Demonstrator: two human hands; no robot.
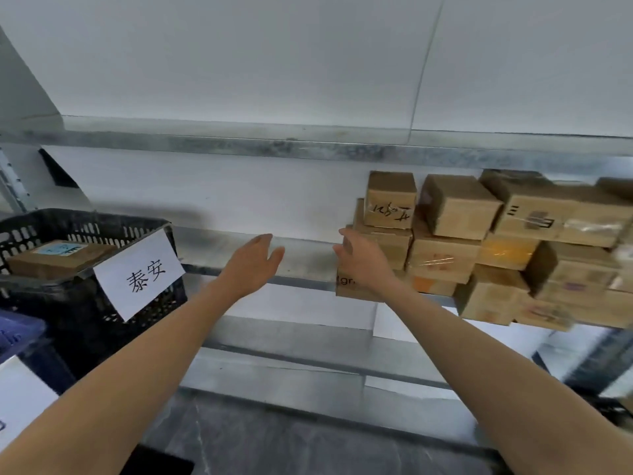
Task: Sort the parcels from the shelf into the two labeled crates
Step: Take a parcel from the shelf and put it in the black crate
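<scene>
Brown cardboard parcels (479, 241) are stacked on the right half of a metal shelf (239, 252). My right hand (359, 258) is stretched out at the left edge of the stack, fingers relaxed, in front of the lowest left parcel (346, 289); contact is unclear. Reaching over the bare part of the shelf, my left hand (253, 262) has straight fingers and holds nothing. At the left stands a black mesh crate (85, 303) with a white paper label (140, 272); one brown parcel (58, 258) with a blue sticker lies inside it.
A blue crate (20, 334) with a white label (20, 399) shows at the lower left edge. Another metal shelf board (308, 142) runs overhead, with a lower board (291, 354) beneath. A white wall backs the shelf. The floor below is dark grey.
</scene>
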